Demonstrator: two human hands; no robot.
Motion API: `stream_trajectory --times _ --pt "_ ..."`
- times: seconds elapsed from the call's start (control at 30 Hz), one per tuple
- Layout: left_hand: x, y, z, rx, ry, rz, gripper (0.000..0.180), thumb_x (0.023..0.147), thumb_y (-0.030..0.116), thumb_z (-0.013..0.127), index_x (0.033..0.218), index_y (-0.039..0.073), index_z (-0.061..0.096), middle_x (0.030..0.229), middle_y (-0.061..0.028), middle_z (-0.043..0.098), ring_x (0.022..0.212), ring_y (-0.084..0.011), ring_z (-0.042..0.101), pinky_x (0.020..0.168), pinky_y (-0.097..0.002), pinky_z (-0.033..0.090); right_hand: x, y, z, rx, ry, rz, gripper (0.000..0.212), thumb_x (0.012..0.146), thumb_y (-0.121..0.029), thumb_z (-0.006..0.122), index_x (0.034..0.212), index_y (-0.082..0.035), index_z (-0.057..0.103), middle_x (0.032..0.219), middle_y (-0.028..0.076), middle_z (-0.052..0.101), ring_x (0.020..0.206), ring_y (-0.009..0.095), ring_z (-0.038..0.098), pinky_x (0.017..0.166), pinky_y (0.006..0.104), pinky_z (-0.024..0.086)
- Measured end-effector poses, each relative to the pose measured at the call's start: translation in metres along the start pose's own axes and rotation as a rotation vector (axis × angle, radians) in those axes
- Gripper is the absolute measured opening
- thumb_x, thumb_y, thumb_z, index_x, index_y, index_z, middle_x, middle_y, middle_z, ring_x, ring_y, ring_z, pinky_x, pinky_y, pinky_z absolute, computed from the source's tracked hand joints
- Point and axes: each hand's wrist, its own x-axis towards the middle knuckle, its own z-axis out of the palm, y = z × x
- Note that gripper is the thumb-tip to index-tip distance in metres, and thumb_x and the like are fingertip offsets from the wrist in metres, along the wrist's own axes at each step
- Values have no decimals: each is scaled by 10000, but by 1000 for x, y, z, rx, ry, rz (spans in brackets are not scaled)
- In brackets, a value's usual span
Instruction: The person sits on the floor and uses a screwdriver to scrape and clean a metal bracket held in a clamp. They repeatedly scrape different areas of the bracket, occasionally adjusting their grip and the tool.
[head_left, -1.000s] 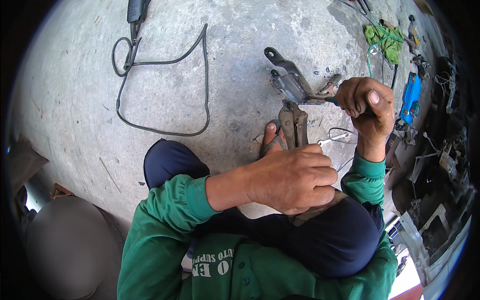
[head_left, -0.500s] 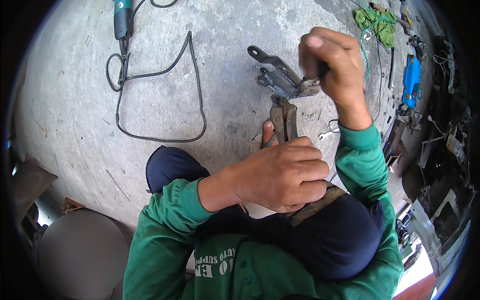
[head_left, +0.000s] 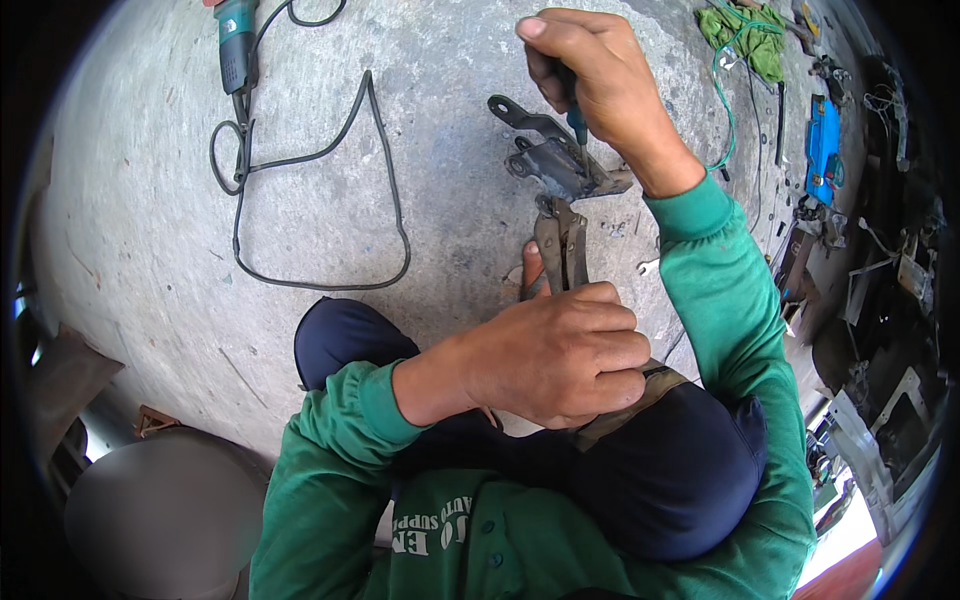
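Note:
My left hand [head_left: 565,355] is closed around the handles of locking pliers [head_left: 562,245]. The pliers' jaws grip the near edge of a dark metal bracket [head_left: 555,168], which has a long arm ending in a holed eye at its far left. Above the bracket, my right hand [head_left: 605,80] is wrapped round a screwdriver [head_left: 578,125] with a dark and teal handle. Its shaft points down into the bracket's channel by the right plate; whether the tip touches the metal I cannot tell.
A teal angle grinder [head_left: 236,50] lies at the far left, its black cord [head_left: 395,190] looped over the concrete floor. At right are a wrench [head_left: 650,267], a green cloth [head_left: 755,45], a blue tool [head_left: 823,150] and scattered metal parts. My bare foot [head_left: 533,265] sits beside the pliers.
My right hand has moved left and away from me, bringing the screwdriver, now more upright, over the bracket's channel. My left hand keeps its hold on the pliers.

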Motion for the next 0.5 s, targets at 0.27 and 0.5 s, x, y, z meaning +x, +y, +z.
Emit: stream_trajectory --times 0.27,0.5 --pt "-7 2 4 20 19 -31 221 701 117 713 710 86 494 767 -32 465 722 -219 531 683 -378 438 -30 -29 36 -111 284 202 434 992 -325 514 668 -38 486 573 64 452 500 140 429 508 285 354" --pt "-9 2 8 27 -36 -15 206 711 136 715 716 85 515 771 -27 473 725 -221 532 691 -376 444 -4 -32 33 179 230 -240 386 1013 -309 458 732 -45 463 635 61 455 554 146 402 537 302 357"
